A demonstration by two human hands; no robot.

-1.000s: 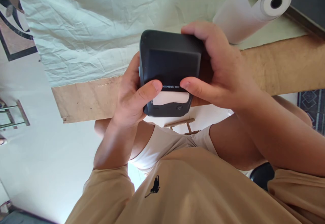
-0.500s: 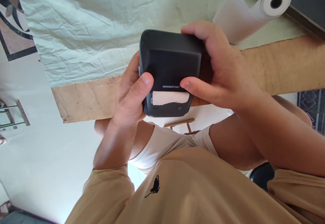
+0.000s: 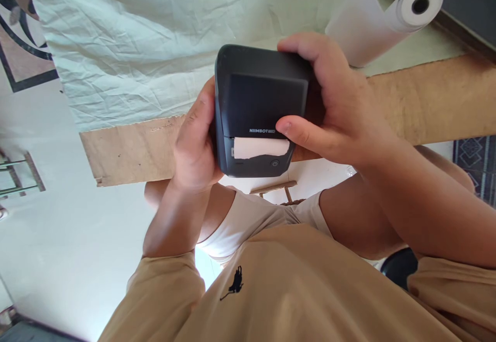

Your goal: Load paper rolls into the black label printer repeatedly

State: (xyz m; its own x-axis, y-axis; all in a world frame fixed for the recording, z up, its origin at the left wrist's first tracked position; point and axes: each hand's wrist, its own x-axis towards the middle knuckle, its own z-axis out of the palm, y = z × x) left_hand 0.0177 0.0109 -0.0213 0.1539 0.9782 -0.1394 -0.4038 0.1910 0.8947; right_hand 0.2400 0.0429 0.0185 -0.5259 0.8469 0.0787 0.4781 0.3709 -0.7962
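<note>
A black label printer (image 3: 267, 102), marked NIIMBOT, is held up over the near edge of the table. A strip of white paper (image 3: 260, 148) with a ragged edge sticks out of its front slot, above a round power button (image 3: 275, 163). My left hand (image 3: 197, 140) grips the printer's left side, thumb along that side and fingertips hidden behind it. My right hand (image 3: 337, 104) wraps its right side, with the thumb on the front face near the lettering and the index finger over the top corner.
A wrinkled pale green cloth (image 3: 155, 37) covers the table, leaving a bare wooden edge (image 3: 132, 151) along the front. At the upper right lies a roll of white paper (image 3: 382, 21), partly unrolled, beside a dark flat object (image 3: 465, 1). Below the table are my knees and a wooden stool (image 3: 287, 189).
My left thumb has left the printer's front face and moved to its left side. The printer has shifted very slightly to the right. My right hand keeps its grip.
</note>
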